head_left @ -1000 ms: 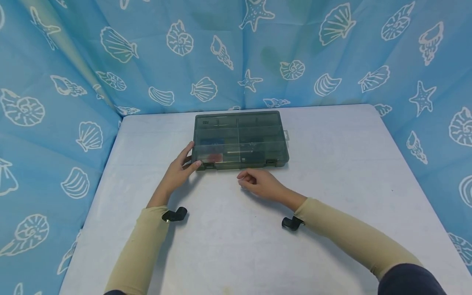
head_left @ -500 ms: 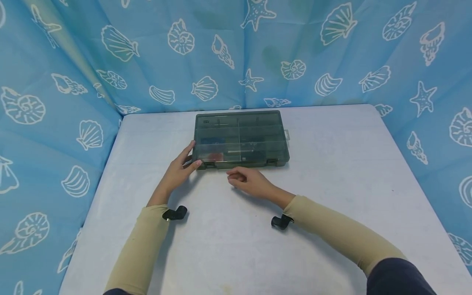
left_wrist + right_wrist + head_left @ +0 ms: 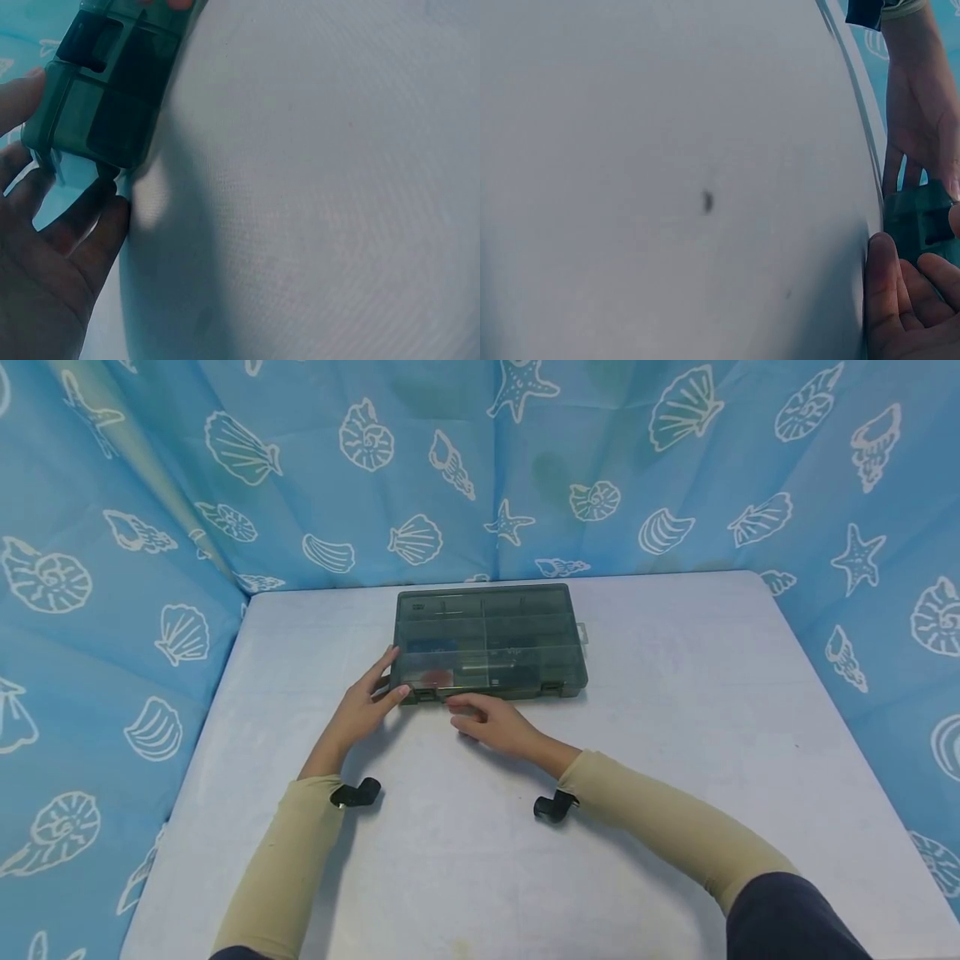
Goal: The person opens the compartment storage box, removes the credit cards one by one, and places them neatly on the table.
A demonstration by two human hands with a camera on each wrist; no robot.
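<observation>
A dark green, see-through plastic storage box point(image 3: 525, 628) with a divided inside lies closed near the far edge of the table. Around its front left corner my left hand point(image 3: 358, 713) holds on, thumb at the front edge and fingers along the left end; the left wrist view shows these fingers point(image 3: 101, 217) at the box's end. My right hand point(image 3: 497, 725) is at the front edge, just right of the left latch point(image 3: 426, 695), its fingers loosely bent. Its fingertips meet or nearly meet the box front; contact is unclear. A reddish item point(image 3: 437, 678) shows dimly through the lid.
The table has a white cloth point(image 3: 450, 860). Directly behind the box hangs a blue shell-patterned curtain point(image 3: 465, 468), which also runs along both sides. A second latch point(image 3: 552, 688) sits at the box's front right, and a clear tab point(image 3: 582, 633) sticks out on the right end.
My right hand has moved left along the box's front edge, toward the left latch, and its fingers have come up to the edge. My left hand and the box have stayed put.
</observation>
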